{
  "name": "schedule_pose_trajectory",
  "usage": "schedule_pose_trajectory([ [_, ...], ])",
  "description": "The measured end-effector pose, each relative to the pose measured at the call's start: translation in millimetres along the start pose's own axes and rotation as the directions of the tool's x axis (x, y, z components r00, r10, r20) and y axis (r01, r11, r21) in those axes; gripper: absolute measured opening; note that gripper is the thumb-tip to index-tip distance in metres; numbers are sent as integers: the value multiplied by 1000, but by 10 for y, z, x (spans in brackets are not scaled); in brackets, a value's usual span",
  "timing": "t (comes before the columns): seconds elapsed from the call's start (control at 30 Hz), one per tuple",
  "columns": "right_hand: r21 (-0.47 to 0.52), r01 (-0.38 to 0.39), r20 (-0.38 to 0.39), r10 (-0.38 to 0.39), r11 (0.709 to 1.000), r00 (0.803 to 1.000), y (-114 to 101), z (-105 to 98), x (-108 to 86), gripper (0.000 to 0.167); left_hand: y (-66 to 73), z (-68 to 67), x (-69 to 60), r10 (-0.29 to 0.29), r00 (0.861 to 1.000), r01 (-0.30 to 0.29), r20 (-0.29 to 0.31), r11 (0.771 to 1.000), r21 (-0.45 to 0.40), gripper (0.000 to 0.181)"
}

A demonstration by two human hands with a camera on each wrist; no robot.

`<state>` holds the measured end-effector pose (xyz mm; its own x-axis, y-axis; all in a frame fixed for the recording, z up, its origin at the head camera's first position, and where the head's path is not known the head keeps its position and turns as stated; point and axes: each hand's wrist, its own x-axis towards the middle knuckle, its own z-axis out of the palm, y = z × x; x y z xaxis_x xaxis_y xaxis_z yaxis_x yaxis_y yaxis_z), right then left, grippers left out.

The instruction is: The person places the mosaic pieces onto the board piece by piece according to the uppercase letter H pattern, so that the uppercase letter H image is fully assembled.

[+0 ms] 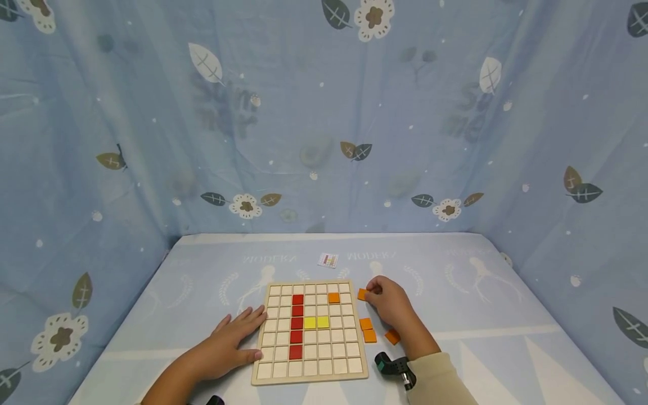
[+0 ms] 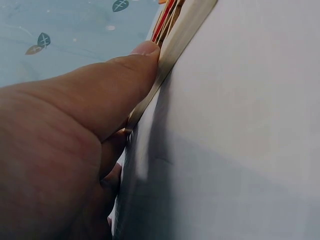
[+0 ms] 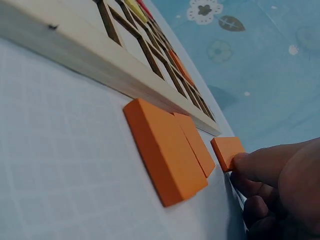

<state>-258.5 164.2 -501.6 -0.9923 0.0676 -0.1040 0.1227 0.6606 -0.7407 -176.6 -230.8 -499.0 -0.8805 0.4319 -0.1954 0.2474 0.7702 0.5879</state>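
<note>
A wooden grid board (image 1: 310, 381) lies on the table. My left hand (image 1: 228, 340) rests against its left edge with the fingers spread; in the left wrist view, the thumb (image 2: 120, 82) touches the frame. Beyond the board's upper right edge, my right hand (image 1: 388, 304) pinches an orange square tile (image 3: 225, 151) between thumb and finger, close to the tabletop. On the grid are a column of several red tiles (image 1: 297, 323), two yellow tiles (image 1: 316, 322) beside it, and one orange tile (image 1: 334, 298) at the upper right.
Two loose orange tiles (image 1: 368, 331) lie side by side, right of the board. Another loose tile (image 1: 392, 337) sits under the right wrist, partly covered. A small patterned card (image 1: 328, 260) lies behind the board. A blue printed curtain (image 1: 324, 112) surrounds the table (image 1: 202, 253).
</note>
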Motion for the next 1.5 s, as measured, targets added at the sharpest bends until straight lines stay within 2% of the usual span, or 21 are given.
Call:
schedule_pose_trajectory([
  [0.23, 108, 3, -14, -1, 994, 1000, 0, 46, -44, 5, 15, 30, -3, -20, 1000, 20, 0, 1000, 3, 92],
  [0.4, 188, 40, 86, -57, 981, 995, -92, 127, -138, 5, 6, 31, 4, -27, 1000, 27, 1, 1000, 13, 91],
  [0.53, 132, 97, 119, -113, 987, 986, -189, 184, -224, 6, -5, 31, 11, -27, 1000, 27, 2, 1000, 15, 91],
  [0.63, 66, 140, 100, -147, 988, 984, -245, 209, -271, 8, -8, 25, 21, -19, 1000, 19, 6, 1000, 11, 91],
  [0.73, 50, 160, 91, -164, 986, 982, -289, 228, -297, 8, -9, 8, 34, -3, 1000, 2, 5, 1000, 19, 90],
  [1.03, 36, 178, 81, -181, 983, 980, -379, 304, -297, 8, -21, -27, 25, 10, 1000, -9, -4, 1000, 24, 92],
  [1.5, -2, 180, 111, -179, 984, 978, -350, 325, -270, 2, 8, -5, 0, 14, 1000, -14, -14, 1000, 17, 90],
])
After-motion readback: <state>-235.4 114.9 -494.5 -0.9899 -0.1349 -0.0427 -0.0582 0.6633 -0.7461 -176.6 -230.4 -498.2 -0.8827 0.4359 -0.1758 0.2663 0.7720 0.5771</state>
